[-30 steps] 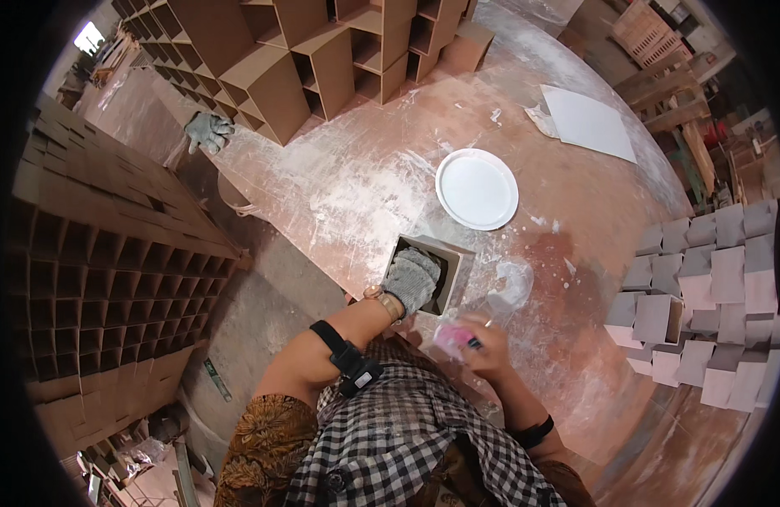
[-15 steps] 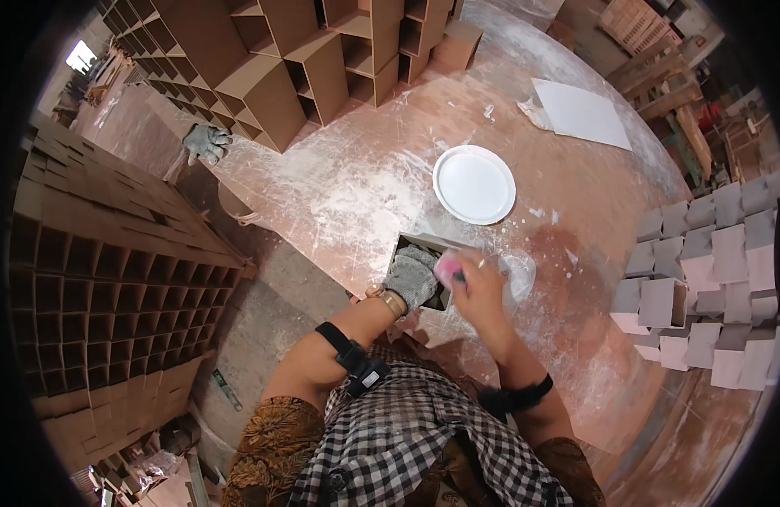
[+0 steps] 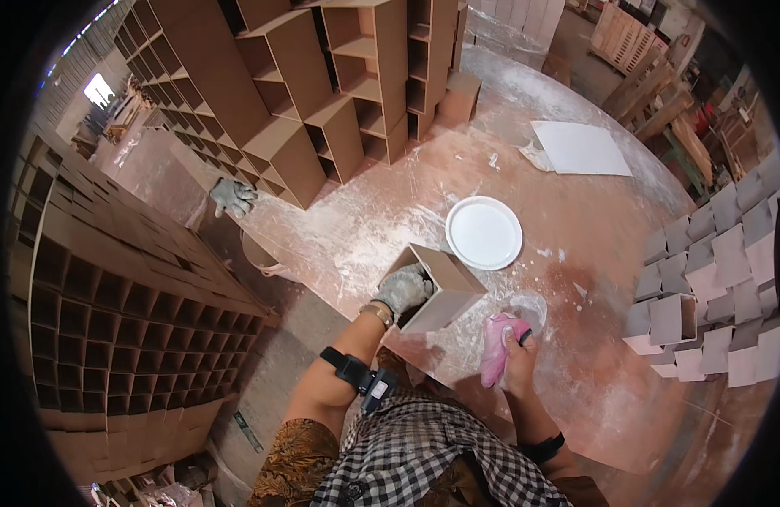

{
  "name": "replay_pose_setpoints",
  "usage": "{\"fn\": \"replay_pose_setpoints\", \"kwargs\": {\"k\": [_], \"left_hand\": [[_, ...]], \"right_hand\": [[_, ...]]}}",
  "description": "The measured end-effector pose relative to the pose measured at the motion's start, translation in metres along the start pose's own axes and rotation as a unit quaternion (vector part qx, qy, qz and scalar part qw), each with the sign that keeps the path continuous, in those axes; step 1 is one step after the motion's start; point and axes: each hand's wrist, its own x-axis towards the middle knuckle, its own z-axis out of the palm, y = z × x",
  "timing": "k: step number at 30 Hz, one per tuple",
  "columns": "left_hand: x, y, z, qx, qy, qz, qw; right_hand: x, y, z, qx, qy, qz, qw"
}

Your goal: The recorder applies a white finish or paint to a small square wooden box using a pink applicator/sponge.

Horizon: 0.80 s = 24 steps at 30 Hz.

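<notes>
My left hand [image 3: 405, 289], in a grey work glove, reaches into the open end of a brown cardboard box [image 3: 454, 290] and holds it tilted over the work table; the fingertips are partly hidden inside. My bare right hand [image 3: 520, 357] is closed round a crumpled pink cloth [image 3: 497, 346], to the right of the box and apart from it. Something small and dark shows by the right fingers. Just beyond the box lies a round white lid or shallow dish [image 3: 484, 233]. A translucent round patch or film [image 3: 527, 311] lies near the right hand.
Stacked brown boxes [image 3: 297, 160] stand on the far left of the table [image 3: 592, 270], with a loose grey glove [image 3: 233, 197] beside them. More open boxes [image 3: 136, 313] rise at left. Grey-white boxes [image 3: 728, 262] are piled at right. A white sheet [image 3: 581, 148] lies at far right.
The box has turned and tilted, so its side now shows. My right hand has drawn away from it, toward me and to the right, with the pink cloth. The view has shifted slightly.
</notes>
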Motion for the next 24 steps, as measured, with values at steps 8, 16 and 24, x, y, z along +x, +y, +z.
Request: {"fn": "replay_pose_setpoints", "kwargs": {"k": [8, 16, 24], "left_hand": [[-0.011, 0.009, 0.004, 0.048, -0.105, 0.044, 0.992], [-0.008, 0.014, 0.001, -0.039, -0.113, -0.01, 0.993], [0.006, -0.001, 0.036, -0.248, 0.044, 0.016, 0.968]], "right_hand": [[0.025, -0.004, 0.055, -0.127, -0.017, -0.15, 0.98], [0.047, -0.038, 0.103, -0.315, -0.122, -0.388, 0.858], [0.065, -0.025, 0.142, -0.53, -0.136, -0.486, 0.681]]}}
